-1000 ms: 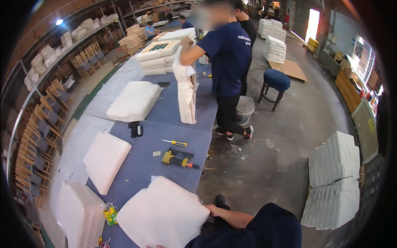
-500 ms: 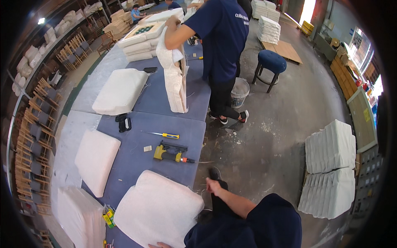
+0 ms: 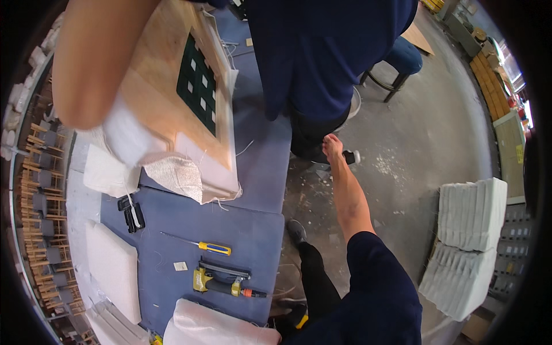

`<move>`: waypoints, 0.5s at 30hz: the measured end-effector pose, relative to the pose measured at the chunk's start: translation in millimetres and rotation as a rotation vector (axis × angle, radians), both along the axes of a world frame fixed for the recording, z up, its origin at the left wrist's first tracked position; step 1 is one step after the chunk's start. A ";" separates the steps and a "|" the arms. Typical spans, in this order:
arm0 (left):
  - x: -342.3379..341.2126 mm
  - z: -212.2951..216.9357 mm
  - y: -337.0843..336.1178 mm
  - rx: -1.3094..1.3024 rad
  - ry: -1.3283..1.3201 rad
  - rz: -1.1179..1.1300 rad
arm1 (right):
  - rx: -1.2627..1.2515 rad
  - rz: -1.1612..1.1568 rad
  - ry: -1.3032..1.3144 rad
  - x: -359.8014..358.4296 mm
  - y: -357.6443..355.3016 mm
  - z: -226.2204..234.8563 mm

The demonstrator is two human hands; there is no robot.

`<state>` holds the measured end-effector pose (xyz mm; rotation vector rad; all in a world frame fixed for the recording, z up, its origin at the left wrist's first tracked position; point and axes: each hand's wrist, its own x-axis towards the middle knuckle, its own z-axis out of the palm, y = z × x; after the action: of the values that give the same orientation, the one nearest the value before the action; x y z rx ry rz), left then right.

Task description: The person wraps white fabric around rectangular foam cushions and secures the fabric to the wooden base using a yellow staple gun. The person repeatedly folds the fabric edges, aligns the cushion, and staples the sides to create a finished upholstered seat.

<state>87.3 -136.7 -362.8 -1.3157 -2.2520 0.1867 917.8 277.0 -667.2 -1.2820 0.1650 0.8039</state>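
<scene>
My right hand [image 3: 332,148] reaches forward over the floor at the right of the work table, close to a co-worker's dark trousers. Its fingers are curled in, and nothing shows in them. My left hand is out of view. On the blue-grey table [image 3: 261,230] lie a yellow-handled screwdriver [image 3: 214,248] and, nearer me, an olive-yellow staple gun [image 3: 221,280] with an orange hose fitting. A white padded cushion [image 3: 215,325] shows at the lower edge. Ahead, a co-worker's bent arm [image 3: 92,69] is beside a wooden-backed seat cushion [image 3: 152,98] with green webbing and loose white cloth.
The co-worker's navy shirt [image 3: 339,46] fills the upper middle. More white cushions [image 3: 115,270] lie along the table's left side. A blue stool [image 3: 402,57] stands beyond the co-worker. Stacked white covers [image 3: 471,218] rest at the right. Chair frames [image 3: 49,224] line the far left.
The view has come nearer the co-worker, whose cushion now shows its wooden back. My right hand has moved forward. My left hand, earlier at the near cushion's edge, has left the view.
</scene>
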 end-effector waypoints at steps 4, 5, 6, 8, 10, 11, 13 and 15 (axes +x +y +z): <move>2.6 11.9 5.1 -0.011 -0.112 0.010 | -0.418 -0.070 -0.173 -47.7 -174.1 -54.1; 2.9 -20.3 -11.6 -0.056 -0.264 0.048 | -0.846 0.194 -0.775 -18.9 -250.4 -69.1; -3.4 9.3 -4.4 -0.001 -0.150 0.042 | -0.699 0.324 -0.112 -132.6 -256.5 -46.8; -4.7 2.1 -30.1 -0.006 -0.268 0.098 | -0.457 0.289 0.239 -186.1 -335.3 -48.8; -31.1 5.6 -19.3 0.039 -0.262 0.052 | -0.457 1.075 -0.085 -304.6 -362.5 26.6; -42.3 4.0 -26.9 0.060 -0.282 0.050 | -0.454 1.287 -0.267 -354.8 -356.3 97.5; -57.3 -3.0 -53.4 0.094 -0.383 0.097 | -0.374 1.773 -0.627 -421.3 -352.3 162.6; -74.0 -12.4 -66.8 0.121 -0.511 0.114 | -0.105 1.856 -0.507 -490.0 -366.1 167.0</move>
<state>13.4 -203.6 -375.2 -1.2764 -2.7110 -0.2750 427.8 -89.1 -500.3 -1.4707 -1.6312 1.9097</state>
